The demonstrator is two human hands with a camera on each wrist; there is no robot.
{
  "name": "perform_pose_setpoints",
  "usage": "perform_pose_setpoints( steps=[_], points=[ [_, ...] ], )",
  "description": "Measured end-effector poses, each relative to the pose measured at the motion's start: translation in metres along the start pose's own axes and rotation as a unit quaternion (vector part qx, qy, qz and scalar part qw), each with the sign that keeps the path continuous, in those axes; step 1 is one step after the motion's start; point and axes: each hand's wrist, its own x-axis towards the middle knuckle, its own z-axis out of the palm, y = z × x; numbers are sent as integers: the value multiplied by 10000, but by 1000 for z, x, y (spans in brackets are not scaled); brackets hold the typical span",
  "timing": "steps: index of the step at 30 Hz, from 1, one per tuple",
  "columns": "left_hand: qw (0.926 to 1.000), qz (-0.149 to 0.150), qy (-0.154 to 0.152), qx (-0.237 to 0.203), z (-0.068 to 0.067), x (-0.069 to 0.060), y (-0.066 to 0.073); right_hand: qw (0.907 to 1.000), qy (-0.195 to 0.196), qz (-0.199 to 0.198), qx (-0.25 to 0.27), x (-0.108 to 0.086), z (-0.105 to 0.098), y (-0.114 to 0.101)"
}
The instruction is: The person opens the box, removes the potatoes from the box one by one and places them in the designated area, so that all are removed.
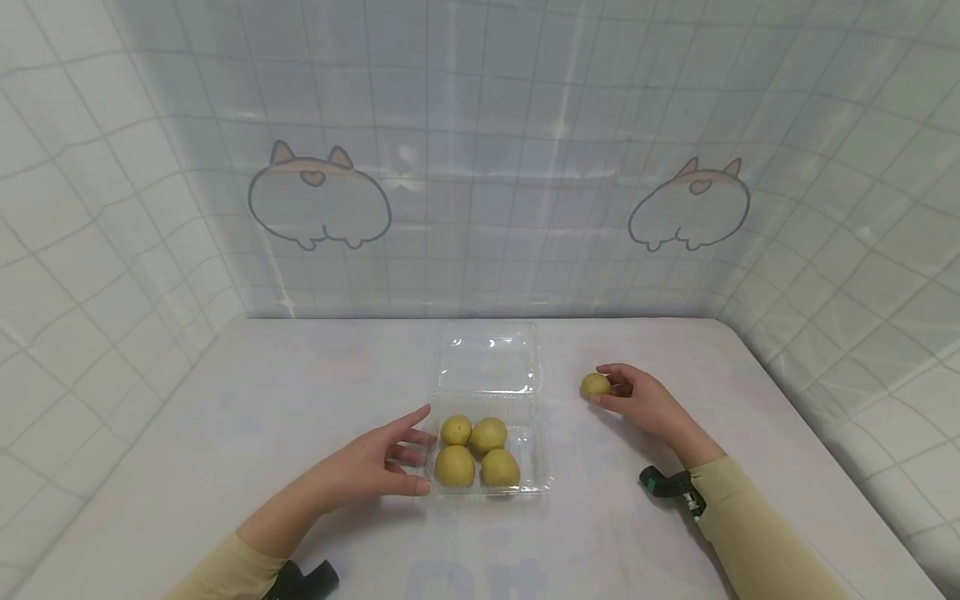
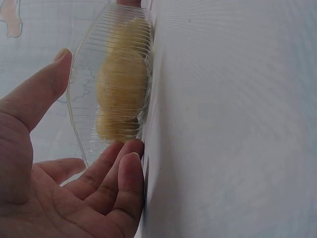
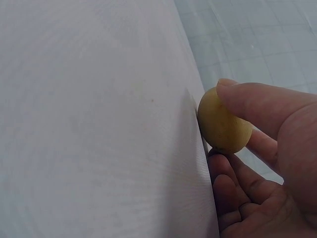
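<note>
A clear plastic clamshell box (image 1: 534,454) lies on the table with its lid (image 1: 487,358) folded back. Inside its base sit several round, dull yellow fruits (image 1: 455,467), smooth like small pears or potatoes; I cannot tell the exact kind. My left hand (image 1: 367,467) is at the box's left side, thumb and fingers spread and fairly straight. In the left wrist view its fingertips (image 2: 130,166) reach the ribbed wall. Right of the box, my right hand (image 1: 645,404) pinches another yellow fruit (image 3: 223,124) between thumb and fingers, low at the table surface.
The white table (image 1: 262,400) is bordered at the back and both sides by a grid-patterned curtain (image 1: 510,250) with cartoon animal drawings. Dark wrist devices (image 1: 671,487) are strapped at both sleeves, close to the tabletop.
</note>
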Motion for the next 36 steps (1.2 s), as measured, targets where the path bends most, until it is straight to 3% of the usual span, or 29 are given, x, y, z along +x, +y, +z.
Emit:
perform_pose_setpoints(
  steps=[23, 36],
  points=[
    [9999, 6, -28, -108, 0, 0, -2, 10000, 9, 6, 71, -3, -12, -11],
    [9999, 26, -24, -101, -1, 0, -1, 9980, 239, -500, 303, -13, -22, -30]
  ],
)
